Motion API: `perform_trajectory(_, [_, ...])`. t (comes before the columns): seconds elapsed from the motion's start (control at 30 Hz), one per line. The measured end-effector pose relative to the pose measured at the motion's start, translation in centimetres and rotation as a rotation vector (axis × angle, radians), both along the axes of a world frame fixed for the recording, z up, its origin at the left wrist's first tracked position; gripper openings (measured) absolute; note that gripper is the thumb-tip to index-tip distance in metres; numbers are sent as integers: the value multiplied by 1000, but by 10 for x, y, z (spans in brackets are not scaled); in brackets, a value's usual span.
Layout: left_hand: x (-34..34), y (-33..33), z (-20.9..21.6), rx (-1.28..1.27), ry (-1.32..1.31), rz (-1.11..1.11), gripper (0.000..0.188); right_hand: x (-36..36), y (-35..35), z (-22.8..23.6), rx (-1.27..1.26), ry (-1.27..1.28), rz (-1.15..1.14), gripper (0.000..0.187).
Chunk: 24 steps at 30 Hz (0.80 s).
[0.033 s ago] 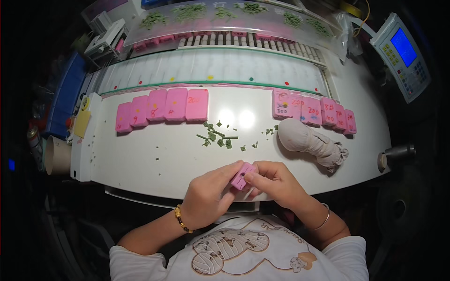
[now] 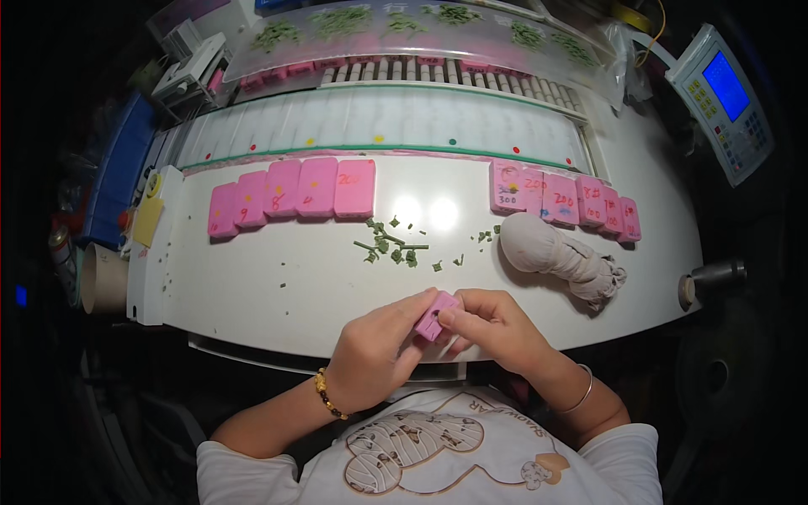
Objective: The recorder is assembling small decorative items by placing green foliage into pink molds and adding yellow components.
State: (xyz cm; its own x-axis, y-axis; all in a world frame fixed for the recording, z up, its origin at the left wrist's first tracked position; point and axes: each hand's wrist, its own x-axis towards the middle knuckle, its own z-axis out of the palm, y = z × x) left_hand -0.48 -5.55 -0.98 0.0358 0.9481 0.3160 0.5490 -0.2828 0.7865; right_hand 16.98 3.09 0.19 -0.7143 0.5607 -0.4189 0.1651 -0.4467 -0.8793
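Close to the table's front edge, a small pink rubber mold [image 2: 427, 326] is held between my two hands. It stands tilted, with a dark round hole in the side that faces up. My left hand [image 2: 375, 341] is closed around its left side, the fingers stretched along it. My right hand [image 2: 497, 326] grips the other side, its thumb pressed beside the hole and its fingers curled partly out of sight. Beyond the hands, green wax pieces [image 2: 399, 252] lie scattered on the white table [image 2: 244, 290].
Pink molds [image 2: 316, 188] stand in a row at left, more molds [image 2: 558, 202] at right. A knotted off-white cloth bundle [image 2: 555, 257] lies right of my hands. Behind stretches a green-edged glass panel [image 2: 379, 118]. A control panel [image 2: 722, 94] with a blue screen hangs far right.
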Motion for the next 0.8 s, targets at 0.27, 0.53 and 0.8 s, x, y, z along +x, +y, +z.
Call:
perform_trajectory(0.27, [-2, 4, -6, 61, 4, 32, 55, -5, 1, 5, 5, -9, -8, 39])
perform_trajectory(0.53, [-11, 7, 4, -86, -125, -23, 55, 1, -1, -2, -6, 119, 17, 32])
perform_trajectory(0.8, [-12, 9, 12, -285, -371, -24, 37, -1, 1, 6, 53, 77, 64, 32])
